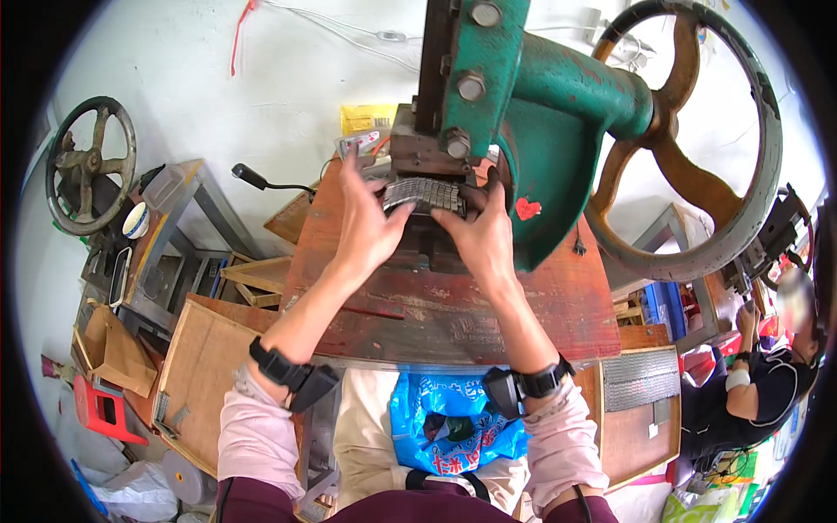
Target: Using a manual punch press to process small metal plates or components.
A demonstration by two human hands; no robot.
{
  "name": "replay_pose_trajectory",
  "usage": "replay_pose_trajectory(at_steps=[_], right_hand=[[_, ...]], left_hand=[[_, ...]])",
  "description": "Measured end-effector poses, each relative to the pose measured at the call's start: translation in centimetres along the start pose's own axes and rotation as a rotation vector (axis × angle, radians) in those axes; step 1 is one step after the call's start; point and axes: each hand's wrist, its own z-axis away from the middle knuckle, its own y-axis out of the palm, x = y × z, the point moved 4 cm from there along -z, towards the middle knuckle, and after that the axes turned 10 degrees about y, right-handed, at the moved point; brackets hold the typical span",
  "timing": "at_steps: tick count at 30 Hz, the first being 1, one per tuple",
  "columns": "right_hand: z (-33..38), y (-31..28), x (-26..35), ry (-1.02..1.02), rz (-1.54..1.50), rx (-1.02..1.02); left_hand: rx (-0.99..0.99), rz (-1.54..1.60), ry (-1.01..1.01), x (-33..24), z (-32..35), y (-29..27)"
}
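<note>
Both my hands hold a curved, segmented metal strip (425,193), made of rows of small silvery links, in front of the press block (429,150). My left hand (369,218) grips its left end, the thumb on the near face and the fingers reaching up behind. At the opposite end, my right hand (481,234) has its thumb on the strip and its fingers curled behind it. The strip bows upward in the middle. Above and to the right stands the green press (545,166). Whether the strip touches the tooling behind it is hidden.
Under the press is a worn reddish wooden table (436,327). A large handwheel (758,148) stands at the right, a smaller handwheel (122,166) at the left. Wooden trays (209,383) flank me, and a blue plastic bag (410,410) lies on my lap. Another person (758,392) sits far right.
</note>
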Motion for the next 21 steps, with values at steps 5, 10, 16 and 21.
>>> replay_pose_trajectory(at_steps=[5, 10, 16, 21], right_hand=[[-3.9, 1.0, -1.7, -0.166, 0.113, -0.216], [-4.4, 1.3, -2.1, -0.2, 0.245, -0.257], [-4.6, 1.5, -2.3, -0.234, 0.209, -0.268], [-3.9, 1.4, -1.9, -0.288, 0.291, -0.314]], left_hand=[[0.182, -0.21, 0.054, 3.1, -3.9, 1.0], [0.208, -0.624, 0.148, 1.7, -2.9, -1.9], [1.038, -0.665, 0.078, 2.1, 8.9, -8.9], [0.69, -0.39, 0.023, 0.6, 9.1, -10.7]])
